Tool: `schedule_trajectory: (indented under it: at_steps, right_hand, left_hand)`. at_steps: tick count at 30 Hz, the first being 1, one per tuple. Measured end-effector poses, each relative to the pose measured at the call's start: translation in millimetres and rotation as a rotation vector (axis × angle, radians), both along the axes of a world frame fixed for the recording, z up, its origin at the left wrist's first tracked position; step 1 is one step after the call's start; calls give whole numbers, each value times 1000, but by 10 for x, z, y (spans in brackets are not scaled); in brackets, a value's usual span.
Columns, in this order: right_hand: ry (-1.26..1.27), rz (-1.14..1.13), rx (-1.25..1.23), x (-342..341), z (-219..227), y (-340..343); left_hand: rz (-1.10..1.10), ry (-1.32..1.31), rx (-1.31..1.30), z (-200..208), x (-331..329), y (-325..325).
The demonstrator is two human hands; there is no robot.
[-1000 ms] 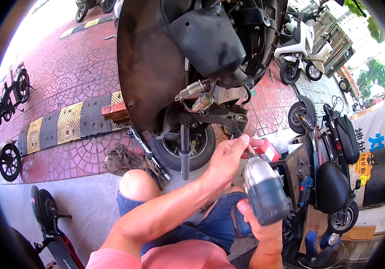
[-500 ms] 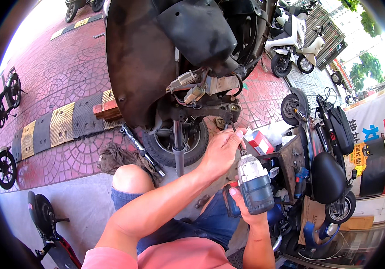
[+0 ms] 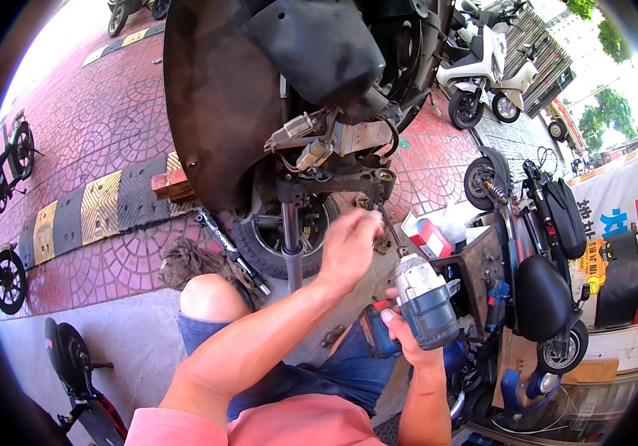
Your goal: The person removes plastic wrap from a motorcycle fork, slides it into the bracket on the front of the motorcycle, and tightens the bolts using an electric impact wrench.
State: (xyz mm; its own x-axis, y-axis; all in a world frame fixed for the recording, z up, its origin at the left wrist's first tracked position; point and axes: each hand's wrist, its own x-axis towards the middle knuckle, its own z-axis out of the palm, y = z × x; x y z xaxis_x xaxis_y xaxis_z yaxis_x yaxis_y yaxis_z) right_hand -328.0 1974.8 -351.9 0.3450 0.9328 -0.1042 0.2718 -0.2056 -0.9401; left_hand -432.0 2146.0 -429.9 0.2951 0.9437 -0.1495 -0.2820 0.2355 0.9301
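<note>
My right hand (image 3: 410, 336) grips a cordless impact driver (image 3: 424, 297), grey-white at the nose and dark blue at the body, its battery pointing left. A long thin bit (image 3: 391, 232) runs from its nose up to the right end of the fork clamp (image 3: 341, 184). My left hand (image 3: 350, 249) is curled closed beside the bit's upper end, just below the clamp; what its fingertips hold, if anything, is hidden. A fork tube (image 3: 291, 230) stands in the clamp's left side, in front of the wheel (image 3: 259, 249). Wire connectors (image 3: 313, 156) hang above the clamp.
A large dark scooter panel (image 3: 222, 111) overhangs the work. A ratchet-like metal tool (image 3: 233, 253) and a brown rag (image 3: 196, 264) lie left of the wheel. On the right stand a red-and-white box (image 3: 429, 236), a metal tray (image 3: 486, 260) and a parked scooter (image 3: 546, 293).
My left hand has shifted left and slightly up, its fingers no longer plainly pinching the bit. The driver has moved slightly right. The whole scooter front appears a little further left.
</note>
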Motion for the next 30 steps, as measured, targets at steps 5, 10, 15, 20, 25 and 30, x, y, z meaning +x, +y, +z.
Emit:
schedule_trajectory:
  at_steps: [5, 10, 15, 20, 25, 30]
  right_hand:
    - [184, 31, -60, 164, 250, 130]
    - [325, -7, -138, 429, 395, 237]
    - [-469, 290, 24, 503, 684, 299]
    - [-857, 384, -17, 365, 945, 457]
    - [-526, 234, -4, 190, 640, 263]
    - [190, -135, -149, -193, 399, 204]
  left_hand:
    - [-121, 8, -63, -418, 231, 146]
    - [-202, 303, -85, -129, 187, 142]
    - [-163, 386, 23, -100, 228, 33]
    - [-141, 409, -2, 3, 210, 25]
    - [-148, 398, 5, -22, 205, 56]
    - [-146, 386, 54, -11, 193, 59]
